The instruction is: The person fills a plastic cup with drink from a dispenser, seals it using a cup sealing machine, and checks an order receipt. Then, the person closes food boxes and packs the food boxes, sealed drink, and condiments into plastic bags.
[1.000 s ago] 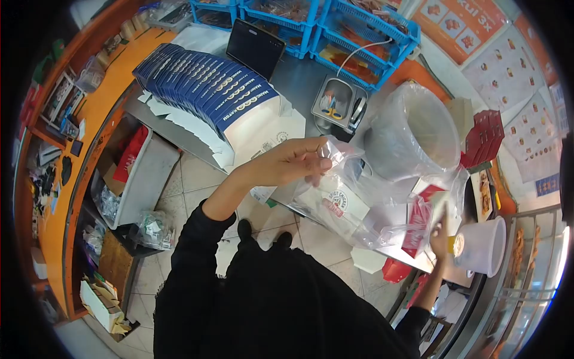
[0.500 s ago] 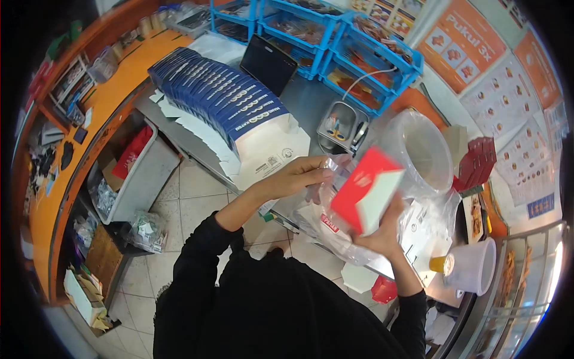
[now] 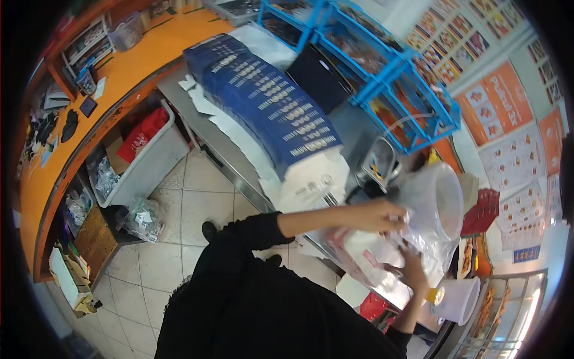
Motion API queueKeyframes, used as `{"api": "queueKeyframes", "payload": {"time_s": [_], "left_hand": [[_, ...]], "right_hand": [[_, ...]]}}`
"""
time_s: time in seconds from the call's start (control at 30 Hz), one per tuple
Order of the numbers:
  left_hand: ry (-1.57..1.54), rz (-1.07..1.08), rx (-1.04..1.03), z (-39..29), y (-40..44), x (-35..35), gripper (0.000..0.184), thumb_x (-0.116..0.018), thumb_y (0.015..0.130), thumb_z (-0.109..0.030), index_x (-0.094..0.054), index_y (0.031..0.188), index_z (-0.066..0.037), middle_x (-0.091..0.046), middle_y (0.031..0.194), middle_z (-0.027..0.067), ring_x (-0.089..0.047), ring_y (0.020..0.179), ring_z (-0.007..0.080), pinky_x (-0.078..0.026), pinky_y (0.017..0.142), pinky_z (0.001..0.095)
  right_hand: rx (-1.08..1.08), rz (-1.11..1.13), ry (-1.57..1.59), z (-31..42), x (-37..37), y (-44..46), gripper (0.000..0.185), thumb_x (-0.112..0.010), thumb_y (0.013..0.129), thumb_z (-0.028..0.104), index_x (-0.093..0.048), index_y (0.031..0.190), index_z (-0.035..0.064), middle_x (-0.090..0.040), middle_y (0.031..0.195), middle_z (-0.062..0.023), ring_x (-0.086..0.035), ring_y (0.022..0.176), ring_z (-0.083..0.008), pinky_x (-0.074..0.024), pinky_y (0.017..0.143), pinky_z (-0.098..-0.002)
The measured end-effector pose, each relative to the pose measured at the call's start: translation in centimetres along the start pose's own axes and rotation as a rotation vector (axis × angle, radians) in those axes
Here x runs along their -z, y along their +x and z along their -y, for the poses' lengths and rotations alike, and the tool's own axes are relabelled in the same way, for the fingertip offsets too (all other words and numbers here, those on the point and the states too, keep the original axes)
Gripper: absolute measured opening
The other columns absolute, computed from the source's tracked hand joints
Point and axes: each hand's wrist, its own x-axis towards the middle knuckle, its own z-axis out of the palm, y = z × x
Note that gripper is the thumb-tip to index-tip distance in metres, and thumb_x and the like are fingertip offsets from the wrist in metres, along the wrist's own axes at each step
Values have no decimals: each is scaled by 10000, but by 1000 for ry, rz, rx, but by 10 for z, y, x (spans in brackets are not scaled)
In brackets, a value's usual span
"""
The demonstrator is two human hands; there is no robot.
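My left hand (image 3: 378, 216) is closed on the edge of a clear plastic bag (image 3: 439, 254), beside a translucent bucket (image 3: 427, 197). Lower right of it, my right hand (image 3: 411, 272) has its fingers spread over the bag's near side. Inside the plastic, white and red packaging (image 3: 365, 254) shows blurred through the film. To the left, a long fanned stack of blue and white cartons (image 3: 269, 102) reaches toward my left forearm.
Blue trays (image 3: 382, 78) and a dark tablet (image 3: 320, 78) stand behind the cartons. A metal container (image 3: 376, 164) is near the bucket. At the right are a white tub (image 3: 460, 299), red boxes (image 3: 481, 212) and a glass display case (image 3: 508, 305). A grey bin (image 3: 143, 167) stands at the left.
The view has swung left. The red and white box that my right hand held is no longer in its grasp; red and white packaging now shows in the plastic. My left hand still holds the bag.
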Motion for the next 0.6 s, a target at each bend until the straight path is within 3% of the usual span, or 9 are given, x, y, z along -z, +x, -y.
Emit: {"api": "queueKeyframes", "payload": {"time_s": [0.03,0.07,0.17,0.23,0.3,0.33,0.4,0.47,0.6], "left_hand": [[56,94,110,-26,-26,13,347,-443,847,-263,-432,1127,-59,-564,839,76,-554,585,122,-450,565,226],[56,98,-33,-16,-43,24,326,-441,847,-273,-448,1087,-52,-567,839,84,-556,646,123,-453,554,227],[218,83,-144,16,-113,70,326,-442,843,-290,-466,1053,-42,-564,897,92,-541,812,134,-461,594,249],[33,-55,58,7,-183,118,292,-442,848,-242,-482,1055,-40,-532,1016,73,-521,911,154,-401,789,285],[77,-334,41,60,-245,172,276,-465,837,-222,-488,1035,-31,-544,999,76,-518,924,153,-411,779,286],[74,-505,92,77,-280,197,270,-478,830,-216,-493,1022,-26,-551,984,75,-521,914,152,-413,776,286],[248,-857,282,97,-346,249,236,-501,812,-198,-516,969,-23,-563,944,96,-539,877,182,-422,747,293],[543,-1156,264,103,-406,297,154,-506,781,-153,-532,882,-40,-558,852,106,-553,771,244,-431,677,330],[1088,-1488,319,85,-493,389,86,-502,753,-109,-507,793,-33,-528,870,131,-497,819,316,-390,728,381]], "right_hand": [[58,-209,329,-1,14,-3,605,-696,613,234,-437,1120,31,-468,1114,-158,-405,1076,-284,-293,911,-375],[-97,-332,352,24,43,-13,504,-656,663,123,-446,1103,-3,-481,1101,-142,-437,1041,-239,-328,880,-309],[-135,-1120,375,68,67,-16,282,-439,838,117,-462,1080,-27,-511,1060,-132,-487,966,-204,-367,848,-307],[-181,-1473,512,115,71,11,267,-437,846,150,-496,1027,-37,-534,994,-137,-495,939,-188,-374,836,-291],[-57,-1414,479,150,67,55,230,-476,815,126,-510,974,-37,-544,934,-125,-511,878,-193,-378,814,-289],[57,-1172,240,194,82,77,200,-507,774,90,-509,933,-31,-543,893,-111,-514,835,-201,-375,794,-285],[250,-839,362,271,96,135,138,-577,684,19,-556,814,-19,-558,789,-128,-526,766,-240,-390,712,-308],[429,-637,382,318,106,196,67,-582,675,27,-589,733,-5,-577,723,-122,-552,683,-254,-414,624,-294],[579,-614,433,369,109,361,71,-582,692,64,-602,728,7,-585,697,-123,-573,632,-229,-432,576,-283]]}}
